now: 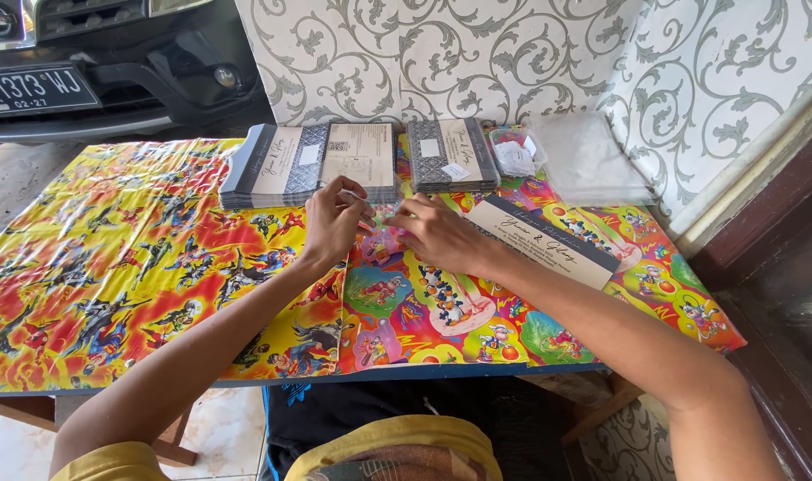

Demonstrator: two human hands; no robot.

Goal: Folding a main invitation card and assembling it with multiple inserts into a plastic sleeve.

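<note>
My left hand (pixel 333 219) and my right hand (pixel 438 233) meet at the middle of a table covered with a bright cartoon-print sheet (pixel 138 267). Their fingertips pinch something small and pale between them; it is too small to identify. My left hand is just in front of a fanned stack of grey and cream cards (pixel 308 162). A single long card with a dark border (pixel 541 240) lies flat to the right of my right hand, partly under my wrist.
A second, squared stack of grey cards (pixel 451 155) sits behind my right hand. Clear plastic sleeves (pixel 588 160) and a small packet (pixel 514 153) lie at the back right by the patterned wall. A dark car's front bumper (pixel 85 71) stands beyond the table, far left.
</note>
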